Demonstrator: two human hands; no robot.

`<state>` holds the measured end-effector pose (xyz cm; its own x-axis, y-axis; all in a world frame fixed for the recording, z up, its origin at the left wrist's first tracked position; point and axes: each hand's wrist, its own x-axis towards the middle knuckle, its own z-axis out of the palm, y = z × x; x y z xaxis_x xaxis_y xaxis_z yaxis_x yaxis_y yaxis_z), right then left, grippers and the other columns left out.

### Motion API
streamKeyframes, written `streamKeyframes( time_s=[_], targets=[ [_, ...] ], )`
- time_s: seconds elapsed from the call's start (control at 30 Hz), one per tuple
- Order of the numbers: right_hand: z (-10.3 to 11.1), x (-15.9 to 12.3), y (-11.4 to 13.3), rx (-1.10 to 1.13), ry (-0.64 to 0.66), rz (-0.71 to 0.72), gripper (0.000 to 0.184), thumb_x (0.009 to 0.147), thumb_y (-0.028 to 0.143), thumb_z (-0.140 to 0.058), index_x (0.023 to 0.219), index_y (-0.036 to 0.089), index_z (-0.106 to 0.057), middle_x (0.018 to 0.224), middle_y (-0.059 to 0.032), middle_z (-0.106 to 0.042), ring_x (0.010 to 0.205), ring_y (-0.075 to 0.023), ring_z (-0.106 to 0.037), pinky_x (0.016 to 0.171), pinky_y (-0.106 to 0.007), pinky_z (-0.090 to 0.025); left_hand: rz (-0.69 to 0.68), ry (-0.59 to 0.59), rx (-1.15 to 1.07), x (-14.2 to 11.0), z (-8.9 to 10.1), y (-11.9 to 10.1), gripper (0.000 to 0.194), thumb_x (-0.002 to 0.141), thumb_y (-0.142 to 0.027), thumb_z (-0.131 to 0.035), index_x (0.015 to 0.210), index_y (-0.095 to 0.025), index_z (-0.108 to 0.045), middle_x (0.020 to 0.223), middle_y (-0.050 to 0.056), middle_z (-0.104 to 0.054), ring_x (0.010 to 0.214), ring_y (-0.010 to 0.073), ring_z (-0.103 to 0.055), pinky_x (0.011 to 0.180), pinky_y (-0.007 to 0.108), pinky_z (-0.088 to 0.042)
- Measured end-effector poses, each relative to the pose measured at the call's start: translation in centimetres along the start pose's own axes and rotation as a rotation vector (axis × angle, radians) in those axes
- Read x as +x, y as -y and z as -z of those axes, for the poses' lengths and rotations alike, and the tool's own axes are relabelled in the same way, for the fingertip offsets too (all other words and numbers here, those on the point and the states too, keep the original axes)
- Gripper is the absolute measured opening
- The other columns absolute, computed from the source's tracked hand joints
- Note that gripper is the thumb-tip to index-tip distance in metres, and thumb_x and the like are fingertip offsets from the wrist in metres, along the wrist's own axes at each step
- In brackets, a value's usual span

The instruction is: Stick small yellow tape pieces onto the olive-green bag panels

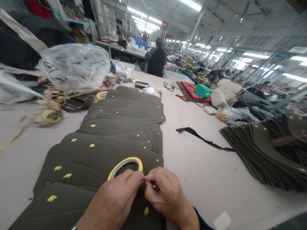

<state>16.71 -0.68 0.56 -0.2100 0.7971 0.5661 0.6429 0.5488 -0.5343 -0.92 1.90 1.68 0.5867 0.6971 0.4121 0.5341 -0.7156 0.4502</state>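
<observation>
My left hand [117,198] and my right hand [165,195] meet fingertip to fingertip over the nearest dark olive fabric panel [67,207]. Both hands are pinched shut on something too small to make out, beside a small metal stud under my right fingers. A roll of yellow tape [125,166] lies on the panel just beyond my left knuckles. The panels form an overlapping row [122,127] running away from me, each with yellow tape bits and brass studs.
A second stack of olive panels [261,150] lies at the right. A black strap [203,139] crosses the pale table [196,172]. A clear plastic bag [74,65] and tan strap coils [50,111] sit at the left. A person stands at the far end [156,59].
</observation>
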Motion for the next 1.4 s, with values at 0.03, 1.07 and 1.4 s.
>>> streamKeyframes(
  time_s=[0.03, 1.07, 1.4],
  targets=[
    [0.1, 0.1, 0.2, 0.026, -0.003, -0.073, 0.014, 0.076, 0.005, -0.053, 0.078, 0.016, -0.062, 0.067, -0.0026, -0.064, 0.062, -0.0146, -0.06, 0.059, -0.025, -0.046, -0.004, -0.007, 0.008, 0.2, 0.0, 0.0, 0.026, 0.097, -0.02, -0.034, 0.085, -0.022, -0.057, 0.07, -0.001, -0.06, 0.063, 0.0111, -0.061, 0.062, 0.018, -0.052],
    [1.3, 1.9, -6.4, -0.069, 0.341, -0.555, 0.011, 0.083, 0.017, -0.059, 0.093, 0.017, -0.063, 0.061, 0.0031, -0.062, 0.056, -0.0133, -0.058, 0.056, -0.024, -0.043, 0.16, 0.43, 0.254, 0.5, -2.4, -0.5, 0.028, 0.085, -0.001, -0.048, 0.099, -0.02, -0.062, 0.095, 0.005, -0.064, 0.084, 0.022, -0.062, 0.074, 0.039, -0.057],
    [3.7, 0.8, -6.0, -0.317, 0.348, 0.105, 0.019, 0.094, 0.011, -0.044, 0.095, 0.018, -0.061, 0.086, -0.0081, -0.065, 0.081, -0.019, -0.061, 0.072, -0.031, -0.052, 0.186, 0.42, 0.221, 0.7, -2.5, -0.5, 0.027, 0.086, -0.001, -0.047, 0.098, -0.02, -0.062, 0.095, 0.005, -0.064, 0.084, 0.0224, -0.062, 0.073, 0.039, -0.057]
  ],
)
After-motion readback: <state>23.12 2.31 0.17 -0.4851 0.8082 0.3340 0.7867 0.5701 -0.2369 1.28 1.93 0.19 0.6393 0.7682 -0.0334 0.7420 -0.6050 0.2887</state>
